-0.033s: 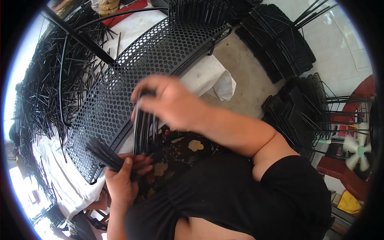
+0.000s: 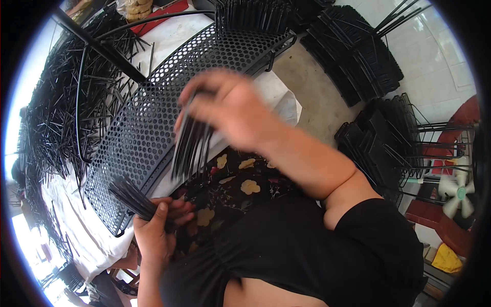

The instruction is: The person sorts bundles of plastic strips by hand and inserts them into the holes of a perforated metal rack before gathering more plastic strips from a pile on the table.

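Observation:
My left hand (image 2: 152,230) grips a bundle of thin black sticks (image 2: 132,197) between thumb and palm, beside the near end of a curved black perforated metal panel (image 2: 138,128). Its other fingers extend to the right, beneath the raised right hand. That right hand (image 2: 227,110), blurred by motion, is closed around the upper ends of several more thin black sticks (image 2: 193,146), which hang down in front of the panel. Their lower ends are apart from my left hand. A dark floral cloth (image 2: 250,187) covers my lap below them.
Left of the panel lies a large tangled heap of black sticks (image 2: 66,102) on white sheeting (image 2: 176,23). A black bar (image 2: 102,46) slants across it. Upright black sticks (image 2: 250,18) line the panel's far end. Stacked black racks (image 2: 353,56) and a fan (image 2: 458,193) stand on the right.
My right hand has moved up and to the right with its sticks, drawing their lower ends away from my left hand. The left hand has barely shifted.

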A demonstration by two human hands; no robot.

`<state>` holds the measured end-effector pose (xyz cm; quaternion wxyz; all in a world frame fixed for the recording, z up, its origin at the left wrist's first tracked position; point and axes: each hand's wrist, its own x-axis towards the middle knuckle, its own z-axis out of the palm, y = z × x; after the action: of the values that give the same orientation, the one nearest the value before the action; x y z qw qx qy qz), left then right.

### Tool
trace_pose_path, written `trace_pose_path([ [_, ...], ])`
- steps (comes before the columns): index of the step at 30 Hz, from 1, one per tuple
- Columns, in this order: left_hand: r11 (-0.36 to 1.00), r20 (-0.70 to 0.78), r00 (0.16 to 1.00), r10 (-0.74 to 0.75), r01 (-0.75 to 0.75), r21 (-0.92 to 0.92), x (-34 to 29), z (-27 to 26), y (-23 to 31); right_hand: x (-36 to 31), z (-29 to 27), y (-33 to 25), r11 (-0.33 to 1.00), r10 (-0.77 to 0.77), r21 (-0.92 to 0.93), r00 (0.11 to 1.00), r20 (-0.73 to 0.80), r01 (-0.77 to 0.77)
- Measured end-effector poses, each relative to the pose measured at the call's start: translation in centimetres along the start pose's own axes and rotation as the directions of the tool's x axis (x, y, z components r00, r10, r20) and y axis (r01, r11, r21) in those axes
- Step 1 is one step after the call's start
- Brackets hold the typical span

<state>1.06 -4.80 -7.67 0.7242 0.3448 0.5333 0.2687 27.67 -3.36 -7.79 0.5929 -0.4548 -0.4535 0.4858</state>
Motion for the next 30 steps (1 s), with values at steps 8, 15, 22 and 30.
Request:
trace_pose_path([
  [8,0.989,-0.024,0.991,-0.133,0.131,-0.065,0.6,-0.6,0.4,3.9,-15.6,-6.8,0.566,-0.754,-0.747,0.587,-0.296,0.349],
  [15,0.992,0.004,0.993,-0.122,0.122,0.012,0.9,-0.6,0.4,3.3,-15.7,-6.4,0.607,-0.714,-0.731,0.617,-0.329,0.313],
  [22,0.992,0.003,0.993,-0.121,0.121,0.028,1.1,-1.0,0.3,3.8,-15.8,-6.2,0.660,-0.676,-0.692,0.632,-0.379,0.291],
  [30,0.992,0.006,0.993,-0.121,0.121,0.025,1.2,-0.8,0.3,3.8,-15.3,-6.4,0.654,-0.640,-0.725,0.670,-0.376,0.218],
])
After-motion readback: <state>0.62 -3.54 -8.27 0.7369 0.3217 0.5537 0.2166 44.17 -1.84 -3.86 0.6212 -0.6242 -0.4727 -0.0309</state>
